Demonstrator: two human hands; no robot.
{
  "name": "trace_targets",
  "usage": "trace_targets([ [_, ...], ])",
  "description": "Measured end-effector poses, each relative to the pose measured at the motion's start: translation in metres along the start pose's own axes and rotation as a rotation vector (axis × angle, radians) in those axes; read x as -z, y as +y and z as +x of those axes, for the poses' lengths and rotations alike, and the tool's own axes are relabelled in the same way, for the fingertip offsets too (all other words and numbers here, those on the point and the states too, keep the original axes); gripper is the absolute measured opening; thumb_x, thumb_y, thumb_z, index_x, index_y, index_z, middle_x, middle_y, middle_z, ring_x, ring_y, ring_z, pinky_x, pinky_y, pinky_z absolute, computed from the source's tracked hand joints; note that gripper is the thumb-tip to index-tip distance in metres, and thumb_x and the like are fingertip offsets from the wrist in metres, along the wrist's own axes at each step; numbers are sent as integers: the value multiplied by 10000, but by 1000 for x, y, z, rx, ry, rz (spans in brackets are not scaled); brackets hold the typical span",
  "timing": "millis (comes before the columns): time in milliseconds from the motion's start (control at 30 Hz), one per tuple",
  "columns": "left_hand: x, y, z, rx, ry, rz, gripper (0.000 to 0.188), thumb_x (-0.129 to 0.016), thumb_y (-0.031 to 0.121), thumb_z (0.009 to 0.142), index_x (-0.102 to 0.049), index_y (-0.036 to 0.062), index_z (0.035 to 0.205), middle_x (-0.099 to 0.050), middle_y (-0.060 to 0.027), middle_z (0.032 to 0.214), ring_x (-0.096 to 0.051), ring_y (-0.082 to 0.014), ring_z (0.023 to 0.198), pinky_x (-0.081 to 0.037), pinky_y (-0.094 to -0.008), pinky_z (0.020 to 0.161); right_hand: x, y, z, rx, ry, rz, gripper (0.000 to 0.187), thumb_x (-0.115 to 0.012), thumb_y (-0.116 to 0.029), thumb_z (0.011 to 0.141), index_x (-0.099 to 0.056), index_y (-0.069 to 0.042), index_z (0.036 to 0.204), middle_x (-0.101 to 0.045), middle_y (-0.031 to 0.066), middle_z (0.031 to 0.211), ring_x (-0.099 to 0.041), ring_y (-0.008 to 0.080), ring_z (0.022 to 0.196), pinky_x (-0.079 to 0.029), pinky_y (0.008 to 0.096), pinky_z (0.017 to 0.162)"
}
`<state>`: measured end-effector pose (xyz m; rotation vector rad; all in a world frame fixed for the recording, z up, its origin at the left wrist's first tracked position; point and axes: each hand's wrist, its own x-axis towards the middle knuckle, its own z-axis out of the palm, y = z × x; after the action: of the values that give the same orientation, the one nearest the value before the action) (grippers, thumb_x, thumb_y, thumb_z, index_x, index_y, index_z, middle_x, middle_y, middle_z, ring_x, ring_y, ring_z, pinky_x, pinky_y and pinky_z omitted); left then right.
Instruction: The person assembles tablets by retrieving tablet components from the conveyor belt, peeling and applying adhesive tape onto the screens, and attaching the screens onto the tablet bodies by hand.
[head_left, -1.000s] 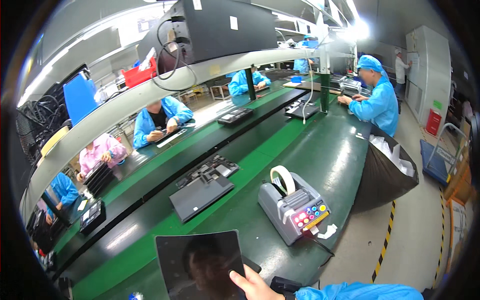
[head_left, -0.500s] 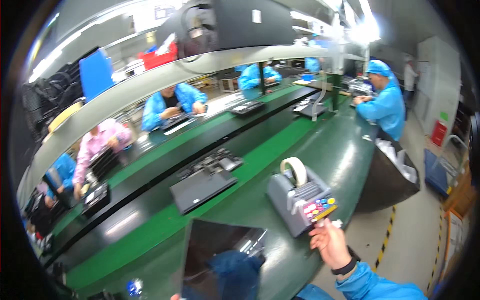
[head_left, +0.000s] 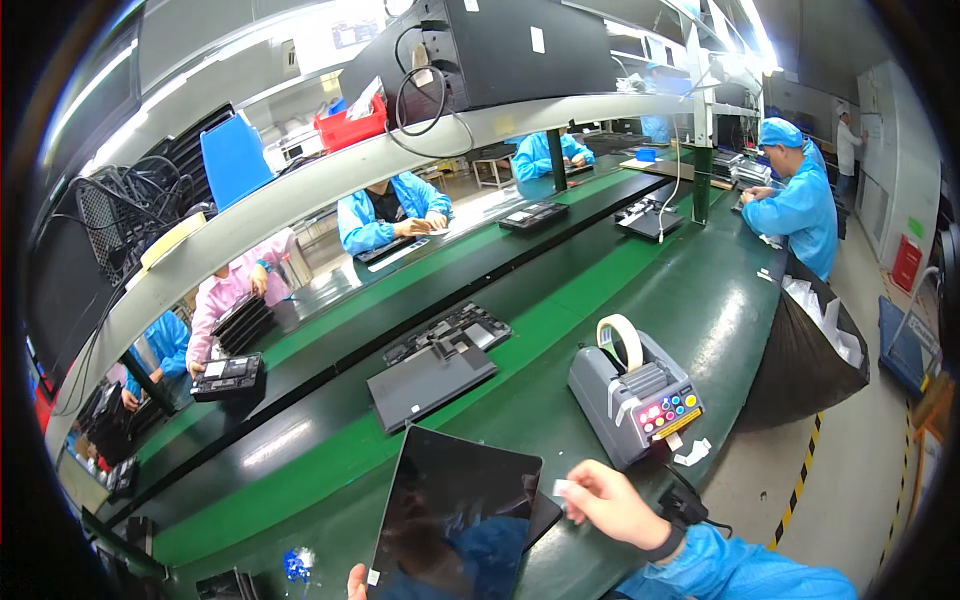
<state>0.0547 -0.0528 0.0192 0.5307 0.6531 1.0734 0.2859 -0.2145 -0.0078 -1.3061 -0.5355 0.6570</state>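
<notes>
A glossy black screen panel (head_left: 455, 510) stands tilted at the bottom middle, with a small white tab (head_left: 373, 577) at its lower left corner. My left hand (head_left: 356, 582) grips the panel's lower left edge; only a thumb or fingertip shows. Just right of the panel, my right hand (head_left: 615, 507) pinches a small whitish piece of tape (head_left: 560, 487) between thumb and fingers. Beyond that hand sits a grey tape dispenser (head_left: 625, 415) with a cream tape roll (head_left: 620, 342) and coloured buttons. A dark flat part shows partly behind the panel's right edge.
A closed dark laptop (head_left: 430, 387) and an opened laptop base (head_left: 470, 335) lie on the green bench. Scraps of tape (head_left: 693, 452) lie beside the dispenser. A black waste bag (head_left: 800, 350) hangs at the right edge. Co-workers in blue (head_left: 800, 215) and pink sit around the bench.
My right hand has drawn back from the front of the dispenser toward the panel and now holds a piece of tape. My view has shifted slightly, and the panel is still held.
</notes>
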Motion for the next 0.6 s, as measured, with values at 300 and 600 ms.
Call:
trace_targets([
  [300, 5, -4, 3, 15, 11, -12, 387, -498, 139, 831, -558, -28, 1175, -602, -135, 1104, -573, -276, 1022, -442, -396, 924, -21, 32, 27, 8, 157, 2, 313, -659, -296, 851, -542, -13, 916, -575, 41, 787, -560, 82, 660, -467, 209, 499],
  [600, 20, -3, 16, 226, -83, -176, 350, -463, 148, 844, -583, 7, 1141, -610, -122, 1124, -568, -269, 1050, -438, -398, 937, -23, 44, 27, -54, -159, 736, 184, -536, -181, 927, -580, -39, 1035, -605, 29, 928, -592, 140, 847, -490, 306, 787],
])
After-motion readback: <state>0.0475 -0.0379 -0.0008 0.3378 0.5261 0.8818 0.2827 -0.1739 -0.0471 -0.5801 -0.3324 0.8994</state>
